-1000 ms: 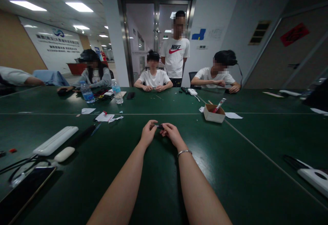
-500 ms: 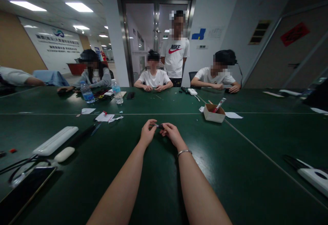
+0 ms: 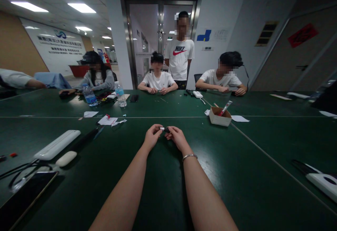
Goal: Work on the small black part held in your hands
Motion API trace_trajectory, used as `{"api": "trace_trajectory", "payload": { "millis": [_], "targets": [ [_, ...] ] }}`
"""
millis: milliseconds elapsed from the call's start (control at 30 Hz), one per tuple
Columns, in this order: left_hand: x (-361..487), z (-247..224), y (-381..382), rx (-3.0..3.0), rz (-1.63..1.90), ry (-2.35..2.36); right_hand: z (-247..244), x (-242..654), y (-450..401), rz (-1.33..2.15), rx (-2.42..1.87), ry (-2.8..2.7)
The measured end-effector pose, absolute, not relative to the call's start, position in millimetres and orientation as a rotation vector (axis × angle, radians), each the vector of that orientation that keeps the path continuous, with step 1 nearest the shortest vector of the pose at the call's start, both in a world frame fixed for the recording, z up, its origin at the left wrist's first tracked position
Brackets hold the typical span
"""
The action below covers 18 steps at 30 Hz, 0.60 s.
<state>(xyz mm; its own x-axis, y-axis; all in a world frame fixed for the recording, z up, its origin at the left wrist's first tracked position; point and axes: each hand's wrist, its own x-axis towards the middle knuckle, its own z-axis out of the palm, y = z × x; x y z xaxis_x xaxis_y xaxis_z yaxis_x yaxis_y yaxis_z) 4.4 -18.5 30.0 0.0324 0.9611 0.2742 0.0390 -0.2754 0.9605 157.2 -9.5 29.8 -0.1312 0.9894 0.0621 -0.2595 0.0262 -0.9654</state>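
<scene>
Object (image 3: pixel 165 129) above green table (image 3: pixel 163 189), doors (image 3: pixel 159 20) beyond

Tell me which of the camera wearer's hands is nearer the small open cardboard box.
The right hand: it is to the left of the cardboard box and closer to the wearer. The left hand is farther left, past the right.

More of the silver end (image 3: pixel 162 129) of the small dark object (image 3: pixel 166 130) shows beside the left hand (image 3: pixel 153 134) than a second ago.

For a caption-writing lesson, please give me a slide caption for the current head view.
Left hand and right hand hold a small dark object over a green table.
</scene>
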Motion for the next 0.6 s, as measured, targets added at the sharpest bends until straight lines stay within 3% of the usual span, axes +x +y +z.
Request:
{"api": "trace_trajectory", "payload": {
  "millis": [400, 600],
  "targets": [
    [0, 23, -7, 1.254, 1.548, 1.251, 25, 157, -7, 1.349, -0.913, -1.087],
    [4, 19, -9, 1.462, 1.421, 1.217, 26, 157, -7, 1.383, -0.899, -1.14]
  ]
}}
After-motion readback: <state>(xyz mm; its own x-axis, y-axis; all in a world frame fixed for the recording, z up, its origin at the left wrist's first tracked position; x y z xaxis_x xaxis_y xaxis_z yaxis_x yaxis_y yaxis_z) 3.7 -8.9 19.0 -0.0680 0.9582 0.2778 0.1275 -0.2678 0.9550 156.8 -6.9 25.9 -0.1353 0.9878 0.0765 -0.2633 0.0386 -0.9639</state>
